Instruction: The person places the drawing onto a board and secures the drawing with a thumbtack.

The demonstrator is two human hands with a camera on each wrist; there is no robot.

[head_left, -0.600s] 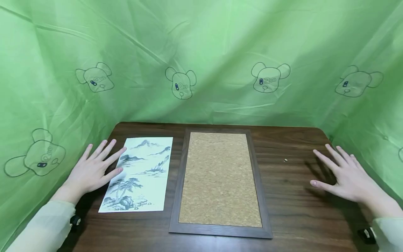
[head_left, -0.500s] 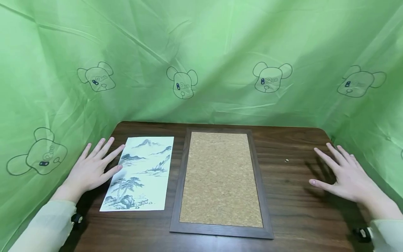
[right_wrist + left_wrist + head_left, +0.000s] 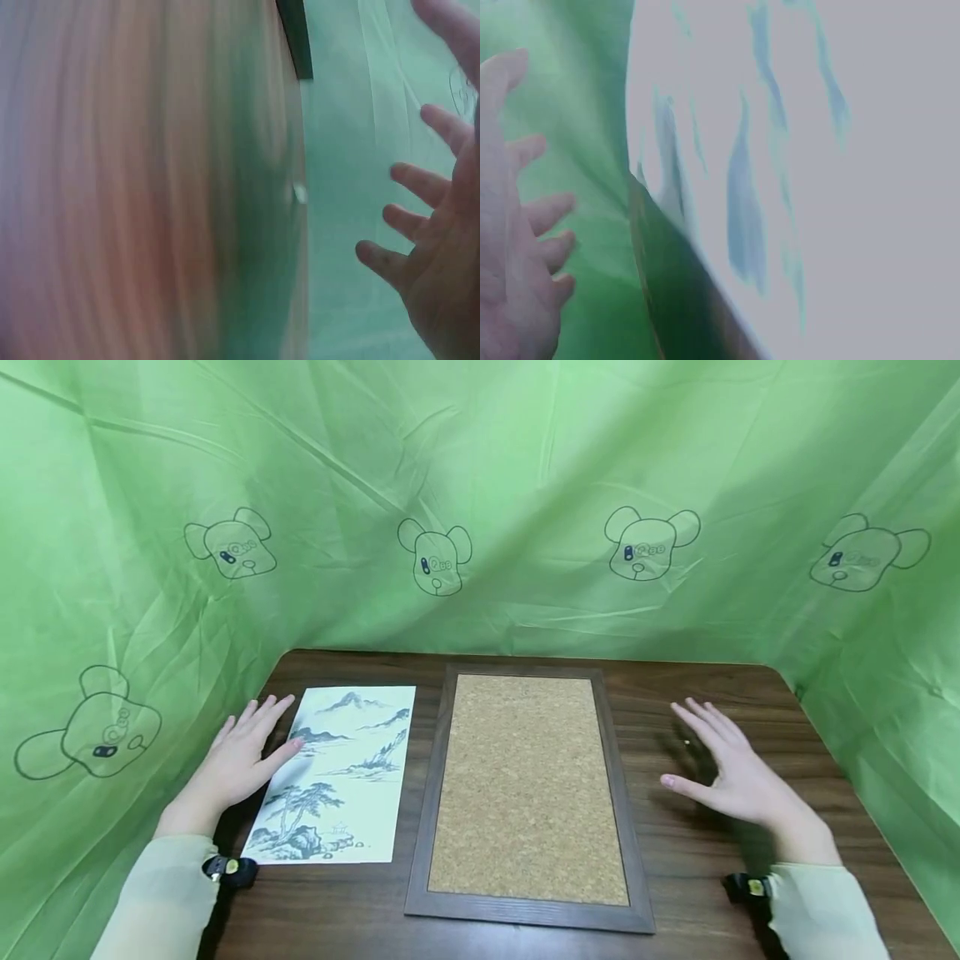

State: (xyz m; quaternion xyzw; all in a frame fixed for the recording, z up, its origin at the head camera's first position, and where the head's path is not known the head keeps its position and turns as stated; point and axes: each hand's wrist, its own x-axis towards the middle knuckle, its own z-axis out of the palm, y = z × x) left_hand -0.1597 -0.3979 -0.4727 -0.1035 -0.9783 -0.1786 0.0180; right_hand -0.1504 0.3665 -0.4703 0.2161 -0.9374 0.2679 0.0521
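A white sheet of paper (image 3: pixel 352 814) with a blue-grey ink landscape lies flat at the left of the table. My left hand (image 3: pixel 236 764) is over its left edge, fingers straight, the thumb overlapping the picture in the head view. In the middle lies a cork board (image 3: pixel 528 785) in a dark grey-brown frame (image 3: pixel 525 912). My right hand (image 3: pixel 738 777) hovers over the table to the right of the frame, fingers extended, holding nothing. A tiny pale object (image 3: pixel 687 742) shows just beside its fingers; the right wrist view has it as a small white blur (image 3: pixel 300 193).
The dark wood-grain table (image 3: pixel 517 943) has rounded far corners. Green cloth (image 3: pixel 525 468) printed with mouse-like heads hangs behind it and along both sides. A small black device sits at each wrist, below the pale sleeves (image 3: pixel 817 910).
My right hand has moved left toward the frame, near the tiny pale object. My left hand has shifted slightly right, its fingers closer together. Paper and board stay in place.
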